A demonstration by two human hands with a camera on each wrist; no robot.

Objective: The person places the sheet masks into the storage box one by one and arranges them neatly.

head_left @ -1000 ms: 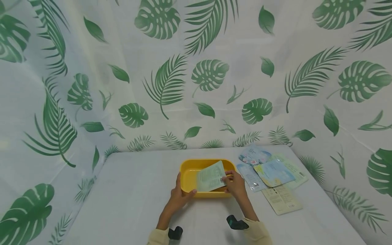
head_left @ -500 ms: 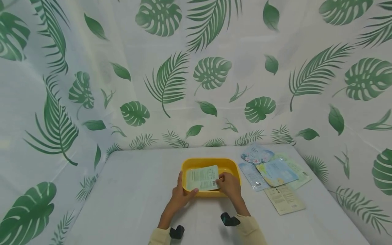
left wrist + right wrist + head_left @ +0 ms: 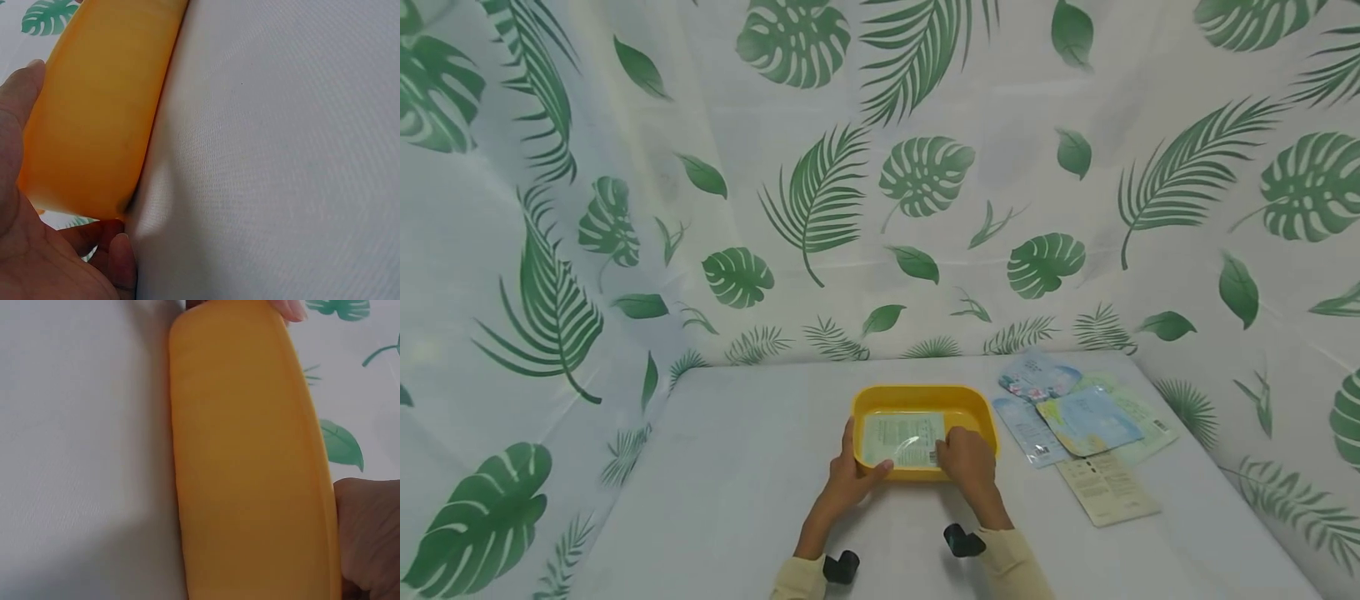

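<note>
A yellow plastic tray (image 3: 925, 397) stands on the white table, and a pale green sheet mask packet (image 3: 897, 435) lies in its left part, printed side up. At the front left corner my left hand (image 3: 848, 485) grips the tray, thumb on the rim; the left wrist view shows fingers low against its outer wall (image 3: 103, 106). My right hand (image 3: 970, 467) reaches over the front rim and pinches the packet's right edge. In the right wrist view that hand (image 3: 372, 531) is mostly hidden behind the tray's front wall (image 3: 250, 450).
Right of the tray several other packets overlap: a blue and yellow one (image 3: 1090, 421), a light blue one (image 3: 1030, 429), a floral one (image 3: 1039, 375), a green one (image 3: 1150, 427) and a beige one (image 3: 1108, 490). A leaf-print cloth (image 3: 842, 317) rises behind the table.
The green packet has gone from tilted up over the tray to lying flatter inside it, as my right hand moved left and lower with it. My left hand keeps its hold on the tray.
</note>
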